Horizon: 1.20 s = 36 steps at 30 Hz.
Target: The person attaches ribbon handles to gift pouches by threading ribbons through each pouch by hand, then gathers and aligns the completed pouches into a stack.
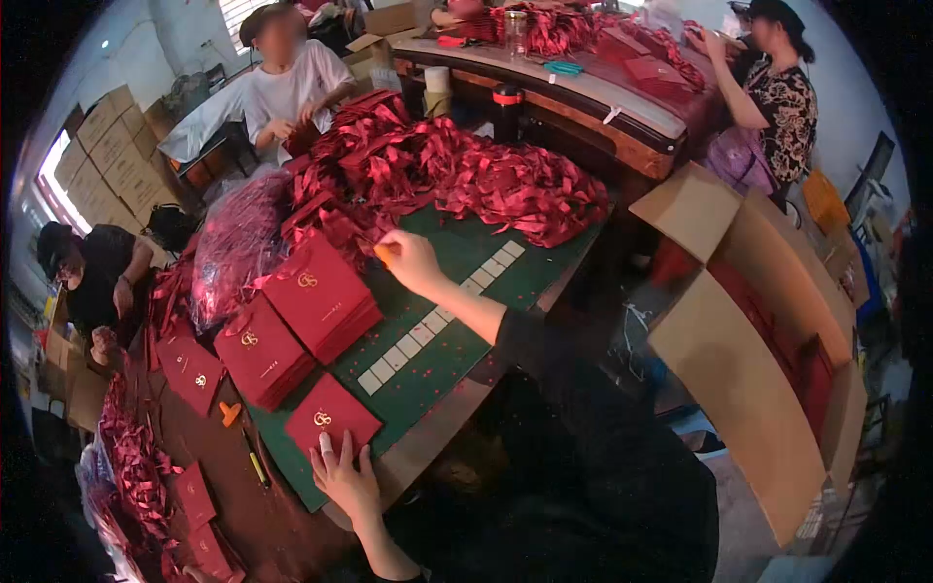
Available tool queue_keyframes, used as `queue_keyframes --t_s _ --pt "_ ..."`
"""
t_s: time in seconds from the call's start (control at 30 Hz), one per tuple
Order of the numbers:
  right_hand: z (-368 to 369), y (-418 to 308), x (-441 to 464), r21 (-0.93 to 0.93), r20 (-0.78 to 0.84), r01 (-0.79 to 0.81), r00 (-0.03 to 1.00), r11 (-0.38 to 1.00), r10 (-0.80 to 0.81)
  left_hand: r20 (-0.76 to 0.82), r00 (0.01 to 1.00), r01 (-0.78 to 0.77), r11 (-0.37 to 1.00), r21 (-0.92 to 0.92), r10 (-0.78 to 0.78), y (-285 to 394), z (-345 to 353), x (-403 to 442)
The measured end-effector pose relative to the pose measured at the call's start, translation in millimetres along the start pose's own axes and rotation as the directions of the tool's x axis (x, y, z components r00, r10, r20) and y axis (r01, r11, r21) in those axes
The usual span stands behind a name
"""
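Observation:
My left hand lies with fingers spread on the lower edge of a single red paper bag with a gold logo, flat at the corner of the green mat. My right hand is reached out beyond the mat's middle, its fingers pinching a small orange piece whose kind I cannot make out. Close to it stand two stacks of red bags, a taller stack and a nearer stack. A row of white cards runs diagonally across the mat, under my right forearm.
Red ribbon handles heap up at the back of the table. An orange tool and a yellow-black cutter lie at left. An open cardboard box stands at right. Several co-workers sit or stand around, one in a white shirt.

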State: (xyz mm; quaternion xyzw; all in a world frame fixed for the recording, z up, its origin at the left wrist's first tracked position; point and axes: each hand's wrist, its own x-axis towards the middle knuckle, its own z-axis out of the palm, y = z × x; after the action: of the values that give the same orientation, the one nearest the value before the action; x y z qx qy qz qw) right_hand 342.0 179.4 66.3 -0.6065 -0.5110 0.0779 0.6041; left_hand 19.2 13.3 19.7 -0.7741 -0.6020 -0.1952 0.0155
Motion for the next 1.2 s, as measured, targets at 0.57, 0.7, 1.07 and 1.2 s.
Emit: queue_keyframes --t_s 0.57,0.7,1.07,1.2 --pt "-143 124 21 -0.605 0.328 0.349 0.928 0.715 -0.175 -0.028 1.000 -0.005 0.996 0.087 0.008 41 -3 31" --pt "-101 28 28 0.355 0.232 0.010 0.968 0.935 -0.098 0.098 0.995 0.009 1.000 -0.002 -0.008 38 0 17" --pt "-111 -107 -25 0.633 0.222 -0.063 0.970 0.772 -0.103 0.042 0.990 0.128 0.976 0.174 -0.138 48 -23 0" --pt "-125 -133 -48 0.702 0.062 0.212 0.933 0.680 -0.355 0.070 0.976 0.199 0.973 0.113 -0.207 46 -15 -7"
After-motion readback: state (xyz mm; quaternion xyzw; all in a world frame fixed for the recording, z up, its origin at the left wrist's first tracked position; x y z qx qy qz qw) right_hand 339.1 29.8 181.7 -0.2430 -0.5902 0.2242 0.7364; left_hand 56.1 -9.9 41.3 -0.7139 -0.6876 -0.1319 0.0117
